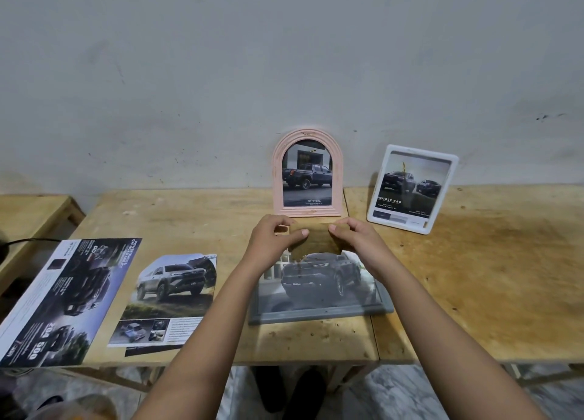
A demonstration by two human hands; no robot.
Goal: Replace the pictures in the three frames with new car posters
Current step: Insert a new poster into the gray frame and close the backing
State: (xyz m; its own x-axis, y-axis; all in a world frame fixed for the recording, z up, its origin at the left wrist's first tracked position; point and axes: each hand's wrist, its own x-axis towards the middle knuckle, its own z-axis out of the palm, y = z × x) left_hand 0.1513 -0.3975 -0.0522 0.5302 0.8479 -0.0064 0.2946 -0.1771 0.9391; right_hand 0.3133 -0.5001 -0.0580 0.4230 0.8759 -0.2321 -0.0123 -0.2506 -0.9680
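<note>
A grey rectangular frame [319,314] lies flat on the wooden table [189,217], with a dark pickup poster [319,277] resting in it. Over its far edge I hold a brown backing board [319,241], my left hand [271,239] gripping its left side and my right hand [357,236] its right side. Behind them a pink arched frame [308,173] stands against the wall showing a dark pickup picture. A white rectangular frame [412,189] leans to its right with a two-truck picture.
Two loose car posters lie at the left: a silver SUV sheet [172,296] and a long dark brochure page [66,299] at the table's front-left corner. A second table [493,261] adjoins on the right. A low bench [28,217] stands far left.
</note>
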